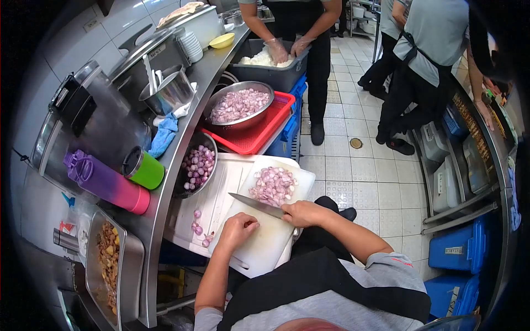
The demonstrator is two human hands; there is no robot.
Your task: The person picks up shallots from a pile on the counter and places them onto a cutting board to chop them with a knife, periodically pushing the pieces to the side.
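Note:
My right hand (303, 214) grips the handle of a kitchen knife (258, 206), its blade pointing left across the white cutting board (264, 248). Against the far side of the blade lies a pile of cut shallots (274, 185). Resting over the board's left part, my left hand (237, 230) has its fingers curled closed; whatever they may hold is hidden. Left of that hand, a few loose whole shallots (197, 225) lie on a larger white board (187, 212). More peeled shallots (197, 166) fill a metal bowl (214, 175) beyond them.
A steel bowl of cut shallots (240, 106) sits in a red basket (281, 117). Behind it, a person's gloved hands (279, 51) work in a grey tub (264, 74). Bottles (105, 179) line the left counter (160, 220). Other people stand at right.

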